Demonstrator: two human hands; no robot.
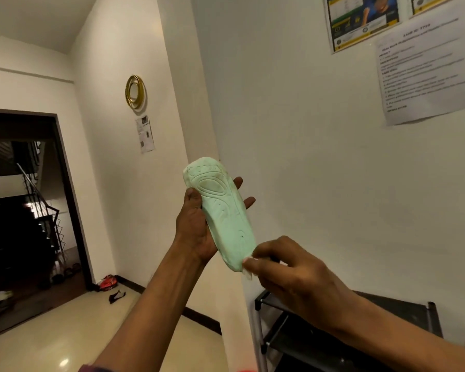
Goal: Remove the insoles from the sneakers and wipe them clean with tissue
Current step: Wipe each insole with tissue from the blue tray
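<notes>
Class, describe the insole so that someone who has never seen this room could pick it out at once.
Start at the corner of the cream wall in mid-frame; just before it, the left hand holds up a long flat piece, the insole. It alone is pale mint green, with an embossed footprint pattern, and the right hand pinches a white tissue at its lower end.

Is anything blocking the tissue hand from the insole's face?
Nothing visible. The right hand pinches the tissue at the lower end of the green insole; the left hand grips its edge, fingers behind, leaving the patterned face bare.
</notes>
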